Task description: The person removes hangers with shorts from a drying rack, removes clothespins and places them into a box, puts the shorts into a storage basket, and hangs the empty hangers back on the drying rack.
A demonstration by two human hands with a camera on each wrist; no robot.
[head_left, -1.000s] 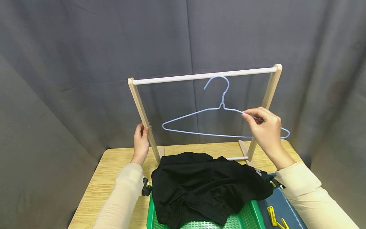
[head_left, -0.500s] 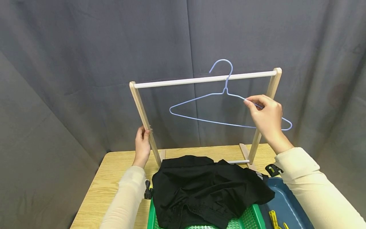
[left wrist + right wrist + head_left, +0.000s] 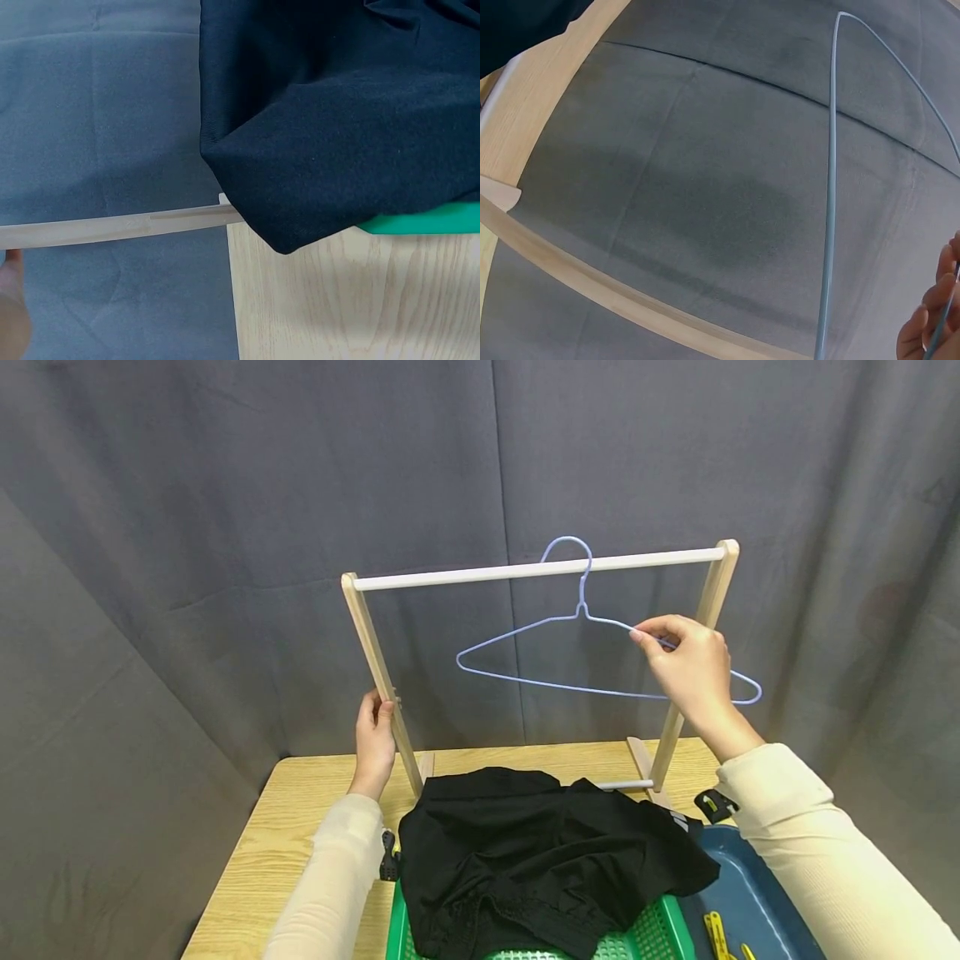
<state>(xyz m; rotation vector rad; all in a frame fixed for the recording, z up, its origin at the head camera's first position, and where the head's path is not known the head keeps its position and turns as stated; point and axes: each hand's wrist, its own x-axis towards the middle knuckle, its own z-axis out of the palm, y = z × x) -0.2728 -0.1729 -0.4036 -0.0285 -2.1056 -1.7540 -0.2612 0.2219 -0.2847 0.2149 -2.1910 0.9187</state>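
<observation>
A light-blue wire hanger (image 3: 562,618) is up at the wooden rack in the head view, its hook over the white top rod (image 3: 450,577). My right hand (image 3: 690,664) pinches the hanger's right shoulder between thumb and fingers. In the right wrist view, part of the hanger (image 3: 830,187) runs past those fingers. On the left, my left hand (image 3: 375,739) grips the rack's left post (image 3: 367,635); the left wrist view catches only a bit of the thumb side under the post (image 3: 112,229). Whether the hook bears weight on the rod I cannot tell.
A black garment (image 3: 525,843) drapes over a green basket (image 3: 678,927) in front of the rack. To its right lies a blue tray (image 3: 757,893) with yellow clips (image 3: 717,935). Everything stands on a wooden table (image 3: 300,827), with a grey curtain (image 3: 225,568) behind.
My right hand first raised the hanger above the rod, then lowered it slightly leftward, so the hook now passes over the rod. My left hand keeps its grip on the post.
</observation>
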